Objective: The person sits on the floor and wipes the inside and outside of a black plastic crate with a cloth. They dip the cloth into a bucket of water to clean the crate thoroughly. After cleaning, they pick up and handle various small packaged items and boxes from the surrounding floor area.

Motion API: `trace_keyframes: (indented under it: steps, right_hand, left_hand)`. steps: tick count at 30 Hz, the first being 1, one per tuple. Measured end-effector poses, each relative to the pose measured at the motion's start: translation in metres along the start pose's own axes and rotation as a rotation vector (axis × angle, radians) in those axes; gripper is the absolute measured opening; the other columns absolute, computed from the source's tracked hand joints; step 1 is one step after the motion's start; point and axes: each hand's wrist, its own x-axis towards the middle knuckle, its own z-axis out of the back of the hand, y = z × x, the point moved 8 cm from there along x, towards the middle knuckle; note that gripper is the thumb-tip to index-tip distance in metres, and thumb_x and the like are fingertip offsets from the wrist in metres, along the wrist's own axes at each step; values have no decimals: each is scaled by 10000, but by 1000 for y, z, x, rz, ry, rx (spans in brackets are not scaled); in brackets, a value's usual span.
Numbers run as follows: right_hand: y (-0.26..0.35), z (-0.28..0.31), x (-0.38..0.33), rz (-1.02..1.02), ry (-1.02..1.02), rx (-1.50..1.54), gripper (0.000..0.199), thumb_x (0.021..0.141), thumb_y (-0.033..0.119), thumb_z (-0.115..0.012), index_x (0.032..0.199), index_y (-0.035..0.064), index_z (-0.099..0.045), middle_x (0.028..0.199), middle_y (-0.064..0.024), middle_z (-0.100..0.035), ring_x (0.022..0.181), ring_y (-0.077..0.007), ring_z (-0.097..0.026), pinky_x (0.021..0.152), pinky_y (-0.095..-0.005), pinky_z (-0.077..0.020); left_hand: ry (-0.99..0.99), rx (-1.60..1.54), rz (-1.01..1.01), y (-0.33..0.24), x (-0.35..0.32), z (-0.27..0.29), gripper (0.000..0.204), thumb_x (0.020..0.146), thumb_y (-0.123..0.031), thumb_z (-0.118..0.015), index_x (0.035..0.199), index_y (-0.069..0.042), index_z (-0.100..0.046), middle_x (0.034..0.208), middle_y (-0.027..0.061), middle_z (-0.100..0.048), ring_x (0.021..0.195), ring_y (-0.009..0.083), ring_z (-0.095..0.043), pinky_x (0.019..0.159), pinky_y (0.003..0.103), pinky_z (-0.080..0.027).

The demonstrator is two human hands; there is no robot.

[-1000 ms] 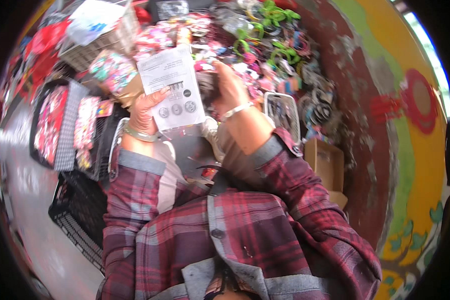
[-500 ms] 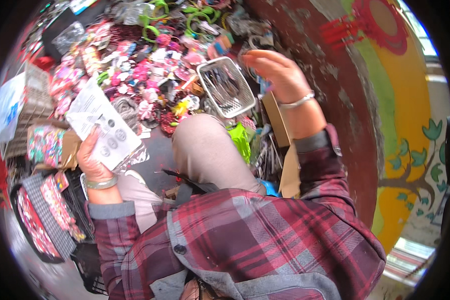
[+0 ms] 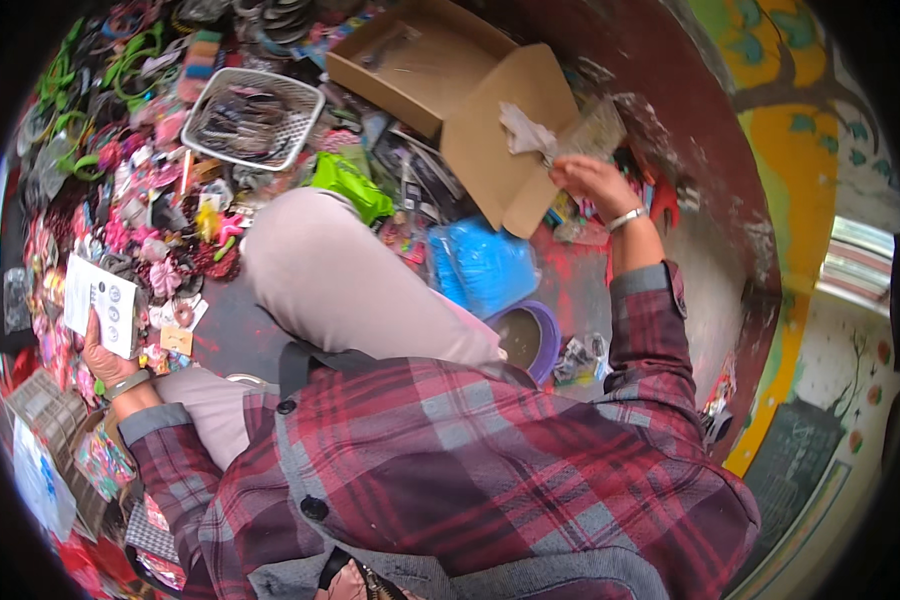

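Observation:
My left hand (image 3: 98, 352) holds a white card of small round items (image 3: 101, 303) low at my left side, over a heap of colourful hair accessories (image 3: 160, 215). My right hand (image 3: 592, 184) reaches out to the right and grips a clear glittery packet with crumpled white paper (image 3: 560, 132) against the open flap of a brown cardboard box (image 3: 440, 75). My bent knee in beige trousers (image 3: 340, 280) lies between the two hands.
A white wire basket of dark clips (image 3: 252, 117) stands at the upper left. A blue plastic bag (image 3: 482, 266), a green bag (image 3: 347, 183) and a purple-rimmed tub (image 3: 527, 338) lie near the knee. A dark red curved wall (image 3: 710, 200) closes off the right side.
My right hand has swung away from the wire basket to the cardboard box and taken hold of the packet. The left hand with the white card has dropped lower to the left.

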Motion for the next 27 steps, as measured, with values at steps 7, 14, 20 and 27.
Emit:
trace_keyframes:
  steps: [7, 14, 20, 27]
  right_hand:
    - [-278, 137, -123, -550, -328, 21, 206, 844, 223, -518, 946, 61, -595, 861, -64, -637, 718, -162, -603, 573, -282, -476]
    - [-397, -6, -147, -950, -276, 241, 521, 786, 470, -590, 1139, 96, -506, 1025, -155, -598, 848, -267, -605, 703, -380, -494]
    - [-401, -81, -108, -874, -516, 807, 700, 759, 495, -618, 1295, 135, -345, 1327, -50, -403, 1201, -287, -386, 947, -509, -321]
    - [-356, -75, -48, -467, -563, 1131, 676, 723, 456, -676, 1250, 142, -392, 1242, -74, -480, 1125, -302, -451, 893, -568, -352]
  left_hand:
    - [46, 33, 51, 38, -15, -40, 403, 881, -133, -441, 1254, 11, -385, 1153, 177, -535, 1027, 311, -547, 878, 462, -458]
    - [97, 134, -28, 19, -39, -129, 343, 864, -136, -493, 1170, 15, -468, 1059, 136, -599, 928, 274, -603, 831, 421, -494]
    - [117, 99, -17, 35, -56, -162, 324, 852, -107, -492, 1145, 31, -501, 1071, 136, -595, 941, 261, -598, 852, 394, -475]
    - [108, 91, 8, 53, -79, -166, 314, 858, -87, -488, 1140, 50, -500, 1064, 143, -596, 929, 253, -603, 835, 386, -485]
